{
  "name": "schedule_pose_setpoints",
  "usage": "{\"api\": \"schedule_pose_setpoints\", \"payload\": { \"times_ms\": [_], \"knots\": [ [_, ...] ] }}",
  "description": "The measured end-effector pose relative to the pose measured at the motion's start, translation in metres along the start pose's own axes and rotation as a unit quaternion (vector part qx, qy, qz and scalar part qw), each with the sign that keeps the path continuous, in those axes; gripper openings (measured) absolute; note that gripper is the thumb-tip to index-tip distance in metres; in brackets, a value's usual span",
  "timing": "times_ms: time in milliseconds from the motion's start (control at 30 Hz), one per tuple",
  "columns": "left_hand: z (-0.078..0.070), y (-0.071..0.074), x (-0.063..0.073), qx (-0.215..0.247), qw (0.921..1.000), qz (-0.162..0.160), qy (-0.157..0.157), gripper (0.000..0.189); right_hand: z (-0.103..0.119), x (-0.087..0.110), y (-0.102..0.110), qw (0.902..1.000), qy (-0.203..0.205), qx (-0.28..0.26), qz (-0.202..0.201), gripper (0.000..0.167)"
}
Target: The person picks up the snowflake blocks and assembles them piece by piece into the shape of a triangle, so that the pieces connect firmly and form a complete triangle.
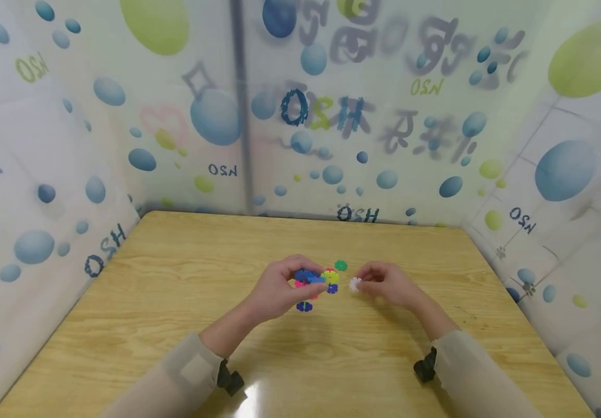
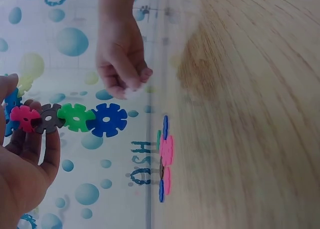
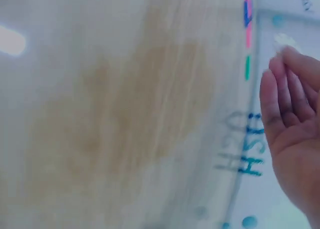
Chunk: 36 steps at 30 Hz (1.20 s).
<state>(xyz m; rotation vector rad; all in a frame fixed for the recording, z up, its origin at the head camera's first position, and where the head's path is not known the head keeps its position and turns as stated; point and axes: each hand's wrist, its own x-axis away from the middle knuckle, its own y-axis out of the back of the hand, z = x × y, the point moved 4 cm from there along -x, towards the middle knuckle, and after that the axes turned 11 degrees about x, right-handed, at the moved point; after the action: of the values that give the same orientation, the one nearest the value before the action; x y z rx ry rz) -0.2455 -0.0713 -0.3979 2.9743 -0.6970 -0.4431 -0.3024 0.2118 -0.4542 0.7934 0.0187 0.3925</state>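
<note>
My left hand [image 1: 274, 290] holds a joined group of notched plastic snowflake discs, with a yellow disc [image 1: 330, 277] and blue ones near its fingertips. In the left wrist view a pink disc [image 2: 21, 116], a grey disc [image 2: 49, 127], a green disc [image 2: 70, 109] and a blue disc [image 2: 106, 130] run in a chain from that hand. Its thumb and fingers grip the upper part. A short way to the right, my right hand [image 1: 391, 285] pinches a white snowflake disc [image 1: 355, 284] between thumb and fingers, apart from the chain. That white disc is blurred in both wrist views.
Loose discs lie on the wooden table [image 1: 175, 360] beyond the hands, among them a green disc [image 1: 341, 265] and a pink disc [image 2: 167, 150]. Walls with bubble-patterned covering [image 1: 331, 139] enclose the table's back and sides.
</note>
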Motion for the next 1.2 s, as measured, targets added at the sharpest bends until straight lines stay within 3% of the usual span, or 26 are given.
{"api": "schedule_pose_setpoints", "payload": {
  "times_ms": [200,400,667,1200],
  "knots": [
    [0.0,0.001,-0.001,-0.006,0.9999,0.001,-0.013,0.024,0.024,0.024,0.001,0.994,0.02,-0.097,-0.046,0.03],
    [0.001,0.001,-0.001,0.0,0.9999,0.001,-0.016,0.023,0.049,0.04,-0.001,0.9826,0.061,-0.167,-0.053,0.031],
    [0.001,0.001,0.0,0.001,1.0,-0.003,-0.008,0.023,0.068,0.049,-0.002,0.9762,0.08,-0.196,-0.043,0.031],
    [0.002,0.003,0.0,-0.02,0.9997,-0.015,-0.001,0.024,0.078,0.051,-0.003,0.9719,0.087,-0.217,-0.027,0.033]
  ]
}}
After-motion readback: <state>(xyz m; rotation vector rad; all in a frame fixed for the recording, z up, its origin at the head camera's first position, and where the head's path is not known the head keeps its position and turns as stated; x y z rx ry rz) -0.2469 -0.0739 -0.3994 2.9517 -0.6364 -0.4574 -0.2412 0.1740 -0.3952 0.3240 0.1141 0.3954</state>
